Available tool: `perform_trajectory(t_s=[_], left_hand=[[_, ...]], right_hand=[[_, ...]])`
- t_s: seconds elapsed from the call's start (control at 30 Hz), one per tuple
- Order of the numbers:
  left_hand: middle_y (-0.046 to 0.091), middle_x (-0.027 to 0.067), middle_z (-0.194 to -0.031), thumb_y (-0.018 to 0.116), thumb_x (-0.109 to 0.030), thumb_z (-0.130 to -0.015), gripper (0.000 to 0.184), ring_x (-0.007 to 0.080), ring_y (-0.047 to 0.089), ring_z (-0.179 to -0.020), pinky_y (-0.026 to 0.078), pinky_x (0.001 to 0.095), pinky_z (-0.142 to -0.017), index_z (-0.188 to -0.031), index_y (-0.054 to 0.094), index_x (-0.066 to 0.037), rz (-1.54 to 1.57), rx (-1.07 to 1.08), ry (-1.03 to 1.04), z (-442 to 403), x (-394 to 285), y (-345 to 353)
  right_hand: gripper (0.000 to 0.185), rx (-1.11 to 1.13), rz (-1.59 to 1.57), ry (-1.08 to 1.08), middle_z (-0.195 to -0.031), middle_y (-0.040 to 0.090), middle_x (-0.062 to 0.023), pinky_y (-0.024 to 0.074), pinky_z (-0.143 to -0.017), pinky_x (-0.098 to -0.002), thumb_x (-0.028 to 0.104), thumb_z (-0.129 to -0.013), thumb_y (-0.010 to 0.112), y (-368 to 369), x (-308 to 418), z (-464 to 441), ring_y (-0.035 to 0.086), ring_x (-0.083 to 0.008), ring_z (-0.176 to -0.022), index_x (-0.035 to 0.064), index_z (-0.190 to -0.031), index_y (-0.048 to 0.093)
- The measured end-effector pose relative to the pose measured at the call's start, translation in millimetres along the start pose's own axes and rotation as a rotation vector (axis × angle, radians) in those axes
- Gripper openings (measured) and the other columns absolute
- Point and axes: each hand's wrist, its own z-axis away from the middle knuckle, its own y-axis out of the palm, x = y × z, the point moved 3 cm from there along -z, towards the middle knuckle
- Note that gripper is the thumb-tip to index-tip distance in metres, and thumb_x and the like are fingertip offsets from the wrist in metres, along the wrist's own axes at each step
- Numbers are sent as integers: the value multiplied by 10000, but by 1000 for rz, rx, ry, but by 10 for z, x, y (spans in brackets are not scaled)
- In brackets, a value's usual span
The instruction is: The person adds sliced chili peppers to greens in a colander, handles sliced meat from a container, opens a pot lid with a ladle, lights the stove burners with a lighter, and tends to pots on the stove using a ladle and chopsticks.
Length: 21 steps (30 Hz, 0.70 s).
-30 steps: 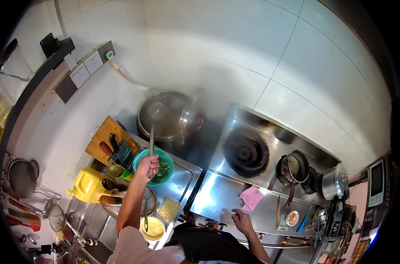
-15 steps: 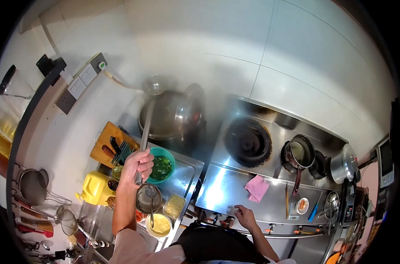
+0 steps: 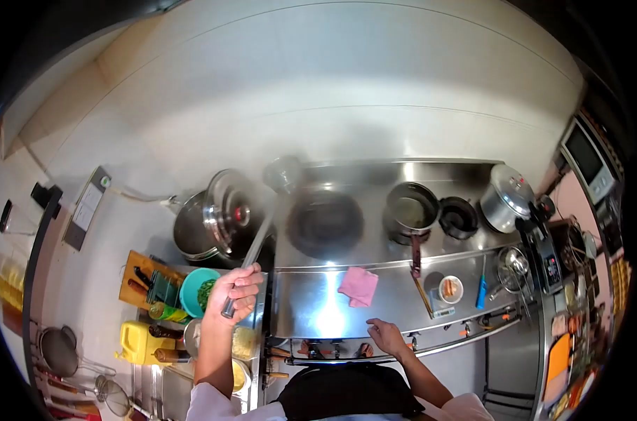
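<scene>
My left hand (image 3: 236, 289) is closed around the long metal handle of a ladle (image 3: 264, 228). The ladle's bowl, blurred by haze, is raised at the back left of the stove, between the large steel pot (image 3: 192, 228) and a dark round wok-like hollow (image 3: 325, 223). What the bowl contains cannot be made out. My right hand (image 3: 387, 335) hovers at the stove's front edge, holding nothing, its fingers partly bent and apart. A folded pink cloth (image 3: 358, 286) lies on the steel ledge near it. Below and beside my left hand is a teal bowl of chopped greens (image 3: 205, 293).
A steel lid (image 3: 229, 214) leans tilted on the large pot. On the stove stand a saucepan (image 3: 411, 209) and a pressure cooker (image 3: 508, 198). The ledge holds a small white bowl (image 3: 451, 288) and a blue-handled tool (image 3: 482, 288). A yellow jug (image 3: 142, 342) stands left.
The view has turned right. My left hand has swung the ladle from over the large pot rightward toward the stove. My right hand stays by the stove's front edge.
</scene>
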Motion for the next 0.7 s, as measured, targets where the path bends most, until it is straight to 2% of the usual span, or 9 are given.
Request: perform_trajectory(t_s=[0.1,0.23,0.27,0.33,0.47,0.6,0.7], left_hand=[[426,-40,-659,473,-89,-1001,75,29,405,-424,345,191,-340,-962,493,-28,-53,15,-96,-407,421,-15],[413,-57,-647,460,-91,-1012,130,16,378,-416,319,186,-329,-885,470,-63,-142,-1,-179,-912,925,1],[419,-52,-649,463,-92,-1009,127,16,382,-414,322,187,-328,-888,477,-57,-174,-3,-192,-1049,1026,-19],[430,-42,-652,470,-94,-1002,121,17,388,-411,329,190,-327,-893,490,-45,-234,-10,-207,-1278,1214,-73],[403,-73,-581,513,-154,-996,314,18,365,-404,300,196,-334,-699,411,-156,-568,-95,-217,-1637,1545,-116],[417,-59,-586,547,-151,-963,261,28,389,-425,325,205,-351,-724,441,-143,-720,-171,-155,-1896,1788,-77],[431,-49,-594,546,-113,-942,188,34,409,-438,335,212,-357,-770,470,-121,-810,-231,-91,-2010,1901,-57]], right_hand=[[302,-91,70,-42,-929,709,-193,540,-792,-416,225,-920,590,-149,-428,131,688,-354,-861,68,-1174,638],[310,-127,50,22,-960,709,-198,539,-817,-411,230,-923,587,-371,-643,391,691,-348,-891,68,-1181,640],[327,-105,27,58,-1036,702,-195,529,-854,-418,247,-928,582,-402,-715,436,677,-354,-958,72,-1201,627],[325,-128,9,52,-1033,700,-201,528,-854,-420,248,-928,583,-470,-813,551,675,-357,-957,69,-1194,628],[304,-217,10,23,-942,706,-198,539,-808,-424,254,-921,593,-530,-1007,681,683,-370,-882,64,-1152,644],[293,-289,-3,18,-885,707,-193,547,-772,-427,252,-914,604,-604,-1144,783,688,-369,-842,65,-1134,653],[313,-267,-3,56,-956,708,-197,538,-823,-411,227,-910,609,-621,-1244,826,684,-357,-905,49,-1166,639]])
